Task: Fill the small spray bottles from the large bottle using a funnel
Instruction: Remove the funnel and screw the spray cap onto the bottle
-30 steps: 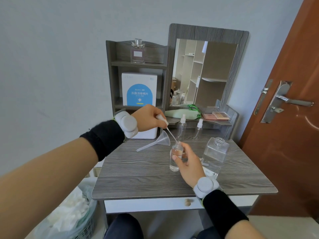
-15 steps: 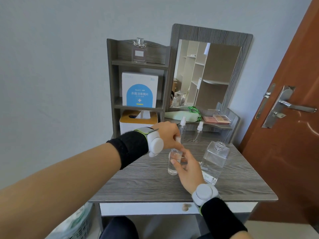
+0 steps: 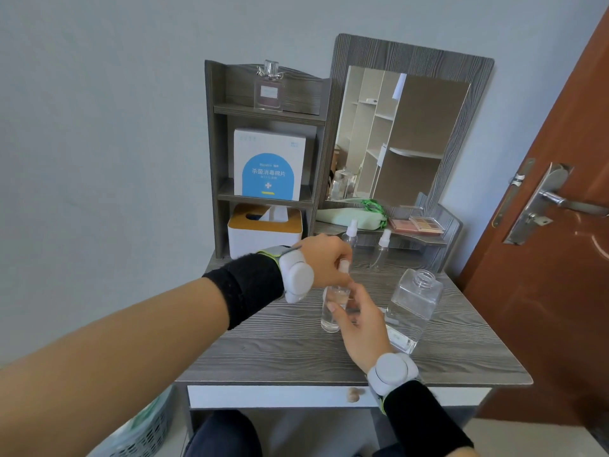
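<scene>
White spray cap (image 3: 343, 268), raised before, now sits atop the small bottle (image 3: 332, 313).

Left hand (image 3: 324, 265), right hand (image 3: 362, 321) on spray bottle (image 3: 329, 323)

The white box (image 3: 269, 150) carries a blue label (image 3: 267, 181) reading "杀菌消毒棉片" above a white cross; its smaller print is illegible.

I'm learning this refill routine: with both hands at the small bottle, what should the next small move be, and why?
Probably twist the spray head down onto the small bottle until snug. The left hand pinches the head at the bottle's neck, the right hand grips the body, and the bottle stands upright on the table with clear liquid inside.
</scene>
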Available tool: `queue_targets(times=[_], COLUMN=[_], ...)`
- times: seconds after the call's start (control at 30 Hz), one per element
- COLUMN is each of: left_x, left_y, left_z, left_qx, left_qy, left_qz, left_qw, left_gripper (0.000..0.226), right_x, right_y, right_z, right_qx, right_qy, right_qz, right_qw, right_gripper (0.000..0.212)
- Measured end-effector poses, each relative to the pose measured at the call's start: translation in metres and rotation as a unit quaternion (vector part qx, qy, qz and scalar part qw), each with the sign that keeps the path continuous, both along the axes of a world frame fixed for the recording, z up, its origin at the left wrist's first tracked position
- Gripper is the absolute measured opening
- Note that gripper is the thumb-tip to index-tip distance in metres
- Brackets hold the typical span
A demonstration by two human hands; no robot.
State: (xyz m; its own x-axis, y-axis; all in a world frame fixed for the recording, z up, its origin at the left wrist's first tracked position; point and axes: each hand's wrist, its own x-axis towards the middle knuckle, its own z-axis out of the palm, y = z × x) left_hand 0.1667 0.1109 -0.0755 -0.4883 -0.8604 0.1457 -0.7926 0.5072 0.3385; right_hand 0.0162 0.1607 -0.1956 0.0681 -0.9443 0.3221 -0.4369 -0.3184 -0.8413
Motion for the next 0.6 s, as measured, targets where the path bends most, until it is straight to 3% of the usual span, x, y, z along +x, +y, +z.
queue_targets(times=[0.07,0.17,0.23,0.37,0.47,0.6], left_x=[0.0029,0.0047,0.0041,0.0025,0.0049,0.0063], left_y=[-0.0005,0.0002,0.0011,0.0021,0.0014,0.0048], left_z=[0.0014,0.0007,-0.001,-0.0014,-0.0021,-0.0024], left_qx=[0.06,0.097,0.081,-0.022,0.056,0.108], left_qy=[0.027,0.076,0.09,0.024,0.063,0.109], left_qz=[-0.045,-0.083,-0.046,0.028,-0.019,-0.052], left_qw=[0.997,0.989,0.992,0.999,0.996,0.987], left_gripper=[0.015,0.037,0.044,0.038,0.015,0.038], right_x=[0.0001,0.0006,0.0006,0.0027,0.0024,0.002], right_y=[0.0004,0.0015,0.0015,0.0038,0.0034,0.0023], right_z=[0.0004,0.0,-0.0011,0.0015,0.0011,-0.0012], right_qx=[-0.003,-0.011,-0.006,0.005,0.004,0.004], right_qy=[-0.003,-0.003,-0.006,-0.003,-0.001,-0.008], right_qz=[0.002,0.001,0.0,-0.001,-0.003,-0.001], right_qw=[1.0,1.0,1.0,1.0,1.0,1.0], right_gripper=[0.031,0.031,0.029,0.039,0.033,0.031])
